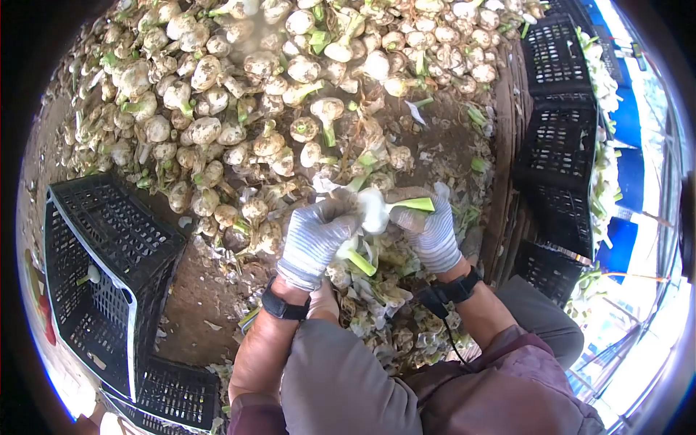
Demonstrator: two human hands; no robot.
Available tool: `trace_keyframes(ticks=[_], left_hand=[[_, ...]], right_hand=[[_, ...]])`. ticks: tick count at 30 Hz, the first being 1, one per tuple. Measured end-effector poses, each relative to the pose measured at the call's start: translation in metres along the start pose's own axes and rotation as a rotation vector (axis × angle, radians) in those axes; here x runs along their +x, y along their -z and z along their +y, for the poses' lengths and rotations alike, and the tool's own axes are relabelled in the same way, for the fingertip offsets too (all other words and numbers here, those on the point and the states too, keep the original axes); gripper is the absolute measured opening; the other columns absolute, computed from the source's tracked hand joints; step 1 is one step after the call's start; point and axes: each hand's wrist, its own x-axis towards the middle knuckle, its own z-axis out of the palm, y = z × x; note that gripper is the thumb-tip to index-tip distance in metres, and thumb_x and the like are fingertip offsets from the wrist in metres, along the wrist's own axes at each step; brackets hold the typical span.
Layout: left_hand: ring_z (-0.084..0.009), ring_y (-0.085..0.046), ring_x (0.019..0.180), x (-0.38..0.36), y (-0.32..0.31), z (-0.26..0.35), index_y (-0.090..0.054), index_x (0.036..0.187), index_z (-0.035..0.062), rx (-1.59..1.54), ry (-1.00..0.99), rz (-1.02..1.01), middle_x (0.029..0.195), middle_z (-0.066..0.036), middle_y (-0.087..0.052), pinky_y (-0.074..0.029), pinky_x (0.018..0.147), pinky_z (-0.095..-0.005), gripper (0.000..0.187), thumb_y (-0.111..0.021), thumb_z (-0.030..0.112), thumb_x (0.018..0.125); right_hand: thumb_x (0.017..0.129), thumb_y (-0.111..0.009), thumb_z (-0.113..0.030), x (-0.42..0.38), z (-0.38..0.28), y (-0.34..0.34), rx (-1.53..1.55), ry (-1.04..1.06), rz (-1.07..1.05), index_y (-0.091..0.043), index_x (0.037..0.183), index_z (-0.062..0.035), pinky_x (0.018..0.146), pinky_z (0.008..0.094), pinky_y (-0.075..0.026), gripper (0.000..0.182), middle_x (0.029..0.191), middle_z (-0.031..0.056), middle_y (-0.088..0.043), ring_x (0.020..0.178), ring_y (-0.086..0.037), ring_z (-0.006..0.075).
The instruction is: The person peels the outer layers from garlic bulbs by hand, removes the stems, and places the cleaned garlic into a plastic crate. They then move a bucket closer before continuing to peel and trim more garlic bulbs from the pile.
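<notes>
One white bulb is held above the pale peelings. Its side is gripped by the gloved left hand; its green stalk is touched by the gloved right hand, but whether this is closed cannot be told. Soil-stained bulbs are heaped beyond, and black crates are placed at both sides.

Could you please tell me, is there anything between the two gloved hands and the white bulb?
Nothing visible stands in the way: the left hand and the right hand are directly at the white bulb, one on each side. Its green stem appears to lie across the right hand.
</notes>
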Motion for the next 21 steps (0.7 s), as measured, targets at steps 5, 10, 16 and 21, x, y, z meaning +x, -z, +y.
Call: trace_keyframes(ticks=[5, 10, 16, 21], left_hand=[[-0.0082, -0.057, 0.066, 0.001, -0.003, -0.005, -0.064, 0.088, -0.0018, -0.032, -0.013, 0.033, 0.075, -0.003, -0.063, -0.046, 0.060, -0.0224, 0.016, -0.066, 0.010, 0.078], [-0.0105, -0.061, 0.068, -0.004, -0.003, -0.011, -0.063, 0.089, -0.0021, -0.547, 0.071, 0.021, 0.076, -0.005, -0.064, -0.050, 0.063, -0.0236, 0.016, -0.065, 0.007, 0.076], [-0.0120, -0.061, 0.069, -0.003, 0.011, -0.038, -0.063, 0.090, -0.0037, -0.121, 0.024, 0.009, 0.077, -0.007, -0.065, -0.051, 0.063, -0.0250, 0.016, -0.062, 0.005, 0.076], [-0.0128, -0.061, 0.073, -0.012, -0.006, -0.035, -0.062, 0.094, -0.0051, 0.059, -0.134, 0.049, 0.079, -0.008, -0.064, -0.050, 0.064, -0.0262, 0.021, -0.065, 0.007, 0.076]], right_hand=[[0.081, -0.064, -0.010, 0.002, 0.009, 0.004, 0.191, -0.065, 0.033, -0.061, 0.100, 0.0010, 0.050, 0.0224, -0.050, 0.022, 0.078, 0.0088, -0.065, 0.058, -0.061, 0.0121], [0.082, -0.065, -0.017, 0.007, 0.018, 0.007, 0.499, -0.252, 0.012, -0.060, 0.097, 0.0019, 0.050, 0.0253, -0.051, 0.024, 0.077, 0.0098, -0.064, 0.058, -0.062, 0.0153], [0.082, -0.066, -0.026, 0.019, 0.019, 0.017, 0.917, -0.357, -0.013, -0.059, 0.090, -0.0014, 0.047, 0.0286, -0.049, 0.026, 0.067, 0.0034, -0.056, 0.055, -0.056, 0.0151], [0.082, -0.065, -0.029, 0.018, 0.015, 0.017, 0.717, -0.347, -0.005, -0.058, 0.085, -0.0034, 0.037, 0.0323, -0.043, 0.027, 0.062, 0.0011, -0.050, 0.047, -0.049, 0.0149]])
